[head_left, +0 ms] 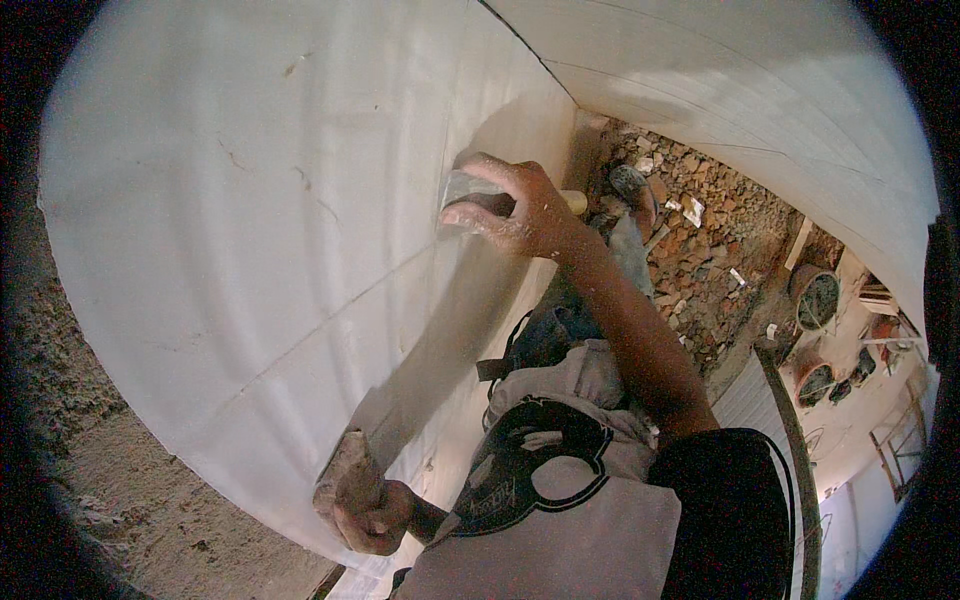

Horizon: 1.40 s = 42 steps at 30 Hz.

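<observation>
At one o'clock, the right hand (540, 212) has fingers curled around a flat scraper (466, 187) by the white wall (250, 200); at seven, the left hand (378, 518) grips a brownish tool (352, 468) (its kind I cannot tell).

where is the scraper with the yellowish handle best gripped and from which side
Most likely by its yellowish handle, coming from the person's right. The handle's end pokes out on the right, past the right hand, while the flat blade points left toward the white wall, leaving the handle easier to reach.
</observation>
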{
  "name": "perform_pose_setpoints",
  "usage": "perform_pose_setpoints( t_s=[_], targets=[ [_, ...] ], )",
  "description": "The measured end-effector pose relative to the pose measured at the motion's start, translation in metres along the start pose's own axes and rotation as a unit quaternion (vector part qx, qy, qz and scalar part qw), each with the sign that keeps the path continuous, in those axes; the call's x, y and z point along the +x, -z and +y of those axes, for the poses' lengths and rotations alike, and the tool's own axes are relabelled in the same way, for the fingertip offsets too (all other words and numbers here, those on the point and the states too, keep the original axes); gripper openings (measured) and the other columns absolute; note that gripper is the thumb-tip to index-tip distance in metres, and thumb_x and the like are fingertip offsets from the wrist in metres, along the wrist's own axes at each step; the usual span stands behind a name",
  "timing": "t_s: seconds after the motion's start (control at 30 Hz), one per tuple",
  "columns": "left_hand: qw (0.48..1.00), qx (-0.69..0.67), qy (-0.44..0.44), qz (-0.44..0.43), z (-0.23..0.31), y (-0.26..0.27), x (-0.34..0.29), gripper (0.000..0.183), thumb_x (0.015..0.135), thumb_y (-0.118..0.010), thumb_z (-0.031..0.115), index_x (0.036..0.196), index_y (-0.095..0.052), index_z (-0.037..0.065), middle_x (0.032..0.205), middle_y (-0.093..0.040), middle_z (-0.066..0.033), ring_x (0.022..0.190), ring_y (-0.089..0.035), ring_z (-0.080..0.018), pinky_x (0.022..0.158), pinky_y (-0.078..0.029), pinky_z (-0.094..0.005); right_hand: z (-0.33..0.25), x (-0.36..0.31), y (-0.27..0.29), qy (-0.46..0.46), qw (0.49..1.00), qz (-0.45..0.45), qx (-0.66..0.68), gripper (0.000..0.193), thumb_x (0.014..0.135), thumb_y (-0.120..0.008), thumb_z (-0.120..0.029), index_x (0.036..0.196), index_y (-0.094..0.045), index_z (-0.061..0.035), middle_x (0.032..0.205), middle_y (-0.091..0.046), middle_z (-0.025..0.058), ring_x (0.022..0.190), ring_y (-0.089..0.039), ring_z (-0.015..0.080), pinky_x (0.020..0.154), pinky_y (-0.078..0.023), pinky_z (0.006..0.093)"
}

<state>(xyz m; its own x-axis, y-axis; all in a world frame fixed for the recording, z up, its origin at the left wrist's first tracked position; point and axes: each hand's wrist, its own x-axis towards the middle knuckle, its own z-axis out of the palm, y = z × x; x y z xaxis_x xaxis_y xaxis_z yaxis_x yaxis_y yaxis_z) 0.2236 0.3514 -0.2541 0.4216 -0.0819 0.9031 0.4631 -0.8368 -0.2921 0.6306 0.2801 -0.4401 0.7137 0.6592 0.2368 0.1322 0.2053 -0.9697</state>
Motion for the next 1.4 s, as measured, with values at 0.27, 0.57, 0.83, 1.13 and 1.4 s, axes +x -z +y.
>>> perform_pose_setpoints(
  t_s=[0.27,0.57,0.83,1.13,1.4],
  targets=[
    [0.999,0.025,0.007,-0.032,0.053,-0.049,0.048,0.046,0.105,-0.049,0.033,0.103,-0.066,-0.01,0.097,-0.069,-0.0308,0.084,-0.072,-0.0409,0.07,-0.062,-0.049,-0.01,0.002,-0.004,-0.041,0.996,-0.041,0.064,0.043,0.089,-0.078,-0.031,0.113,-0.066,0.0018,0.098,-0.074,0.0215,0.091,-0.074,0.033,0.079,-0.057,0.0403],
    [0.999,-0.009,0.028,-0.034,0.053,-0.051,0.047,0.045,0.105,-0.049,0.032,0.103,-0.065,-0.009,0.095,-0.069,-0.028,0.085,-0.072,-0.0407,0.073,-0.061,-0.0475,-0.006,0.002,-0.002,-0.005,1.0,-0.014,0.014,0.041,0.088,-0.081,-0.026,0.111,-0.066,0.0036,0.093,-0.075,0.0202,0.082,-0.076,0.0254,0.073,-0.056,0.0351],
    [0.993,0.099,-0.024,-0.06,0.027,-0.019,0.034,0.044,0.105,-0.047,0.03,0.104,-0.064,-0.01,0.091,-0.069,-0.0261,0.084,-0.072,-0.0388,0.073,-0.061,-0.0489,0.004,0.0,-0.001,0.0,0.999,0.036,0.009,0.044,0.086,-0.082,-0.03,0.108,-0.065,0.0045,0.091,-0.073,0.0208,0.082,-0.075,0.0311,0.074,-0.056,0.0363],
    [0.999,0.015,-0.023,-0.026,0.032,-0.029,0.032,0.043,0.105,-0.047,0.029,0.104,-0.064,-0.01,0.09,-0.069,-0.0261,0.082,-0.072,-0.038,0.071,-0.06,-0.0483,-0.021,-0.001,-0.006,-0.016,0.999,0.018,0.022,0.04,0.085,-0.083,-0.025,0.108,-0.066,0.0021,0.087,-0.073,0.0191,0.081,-0.075,0.0301,0.072,-0.056,0.0375],
    [0.999,0.0,-0.029,-0.025,0.034,-0.034,0.035,0.042,0.104,-0.048,0.028,0.104,-0.064,-0.01,0.09,-0.069,-0.0261,0.08,-0.071,-0.0374,0.069,-0.06,-0.0478,-0.014,0.001,-0.003,-0.06,0.996,0.003,0.062,0.04,0.088,-0.081,-0.029,0.108,-0.066,0.0018,0.089,-0.074,0.0169,0.083,-0.075,0.0278,0.076,-0.056,0.0371]
  ],
)
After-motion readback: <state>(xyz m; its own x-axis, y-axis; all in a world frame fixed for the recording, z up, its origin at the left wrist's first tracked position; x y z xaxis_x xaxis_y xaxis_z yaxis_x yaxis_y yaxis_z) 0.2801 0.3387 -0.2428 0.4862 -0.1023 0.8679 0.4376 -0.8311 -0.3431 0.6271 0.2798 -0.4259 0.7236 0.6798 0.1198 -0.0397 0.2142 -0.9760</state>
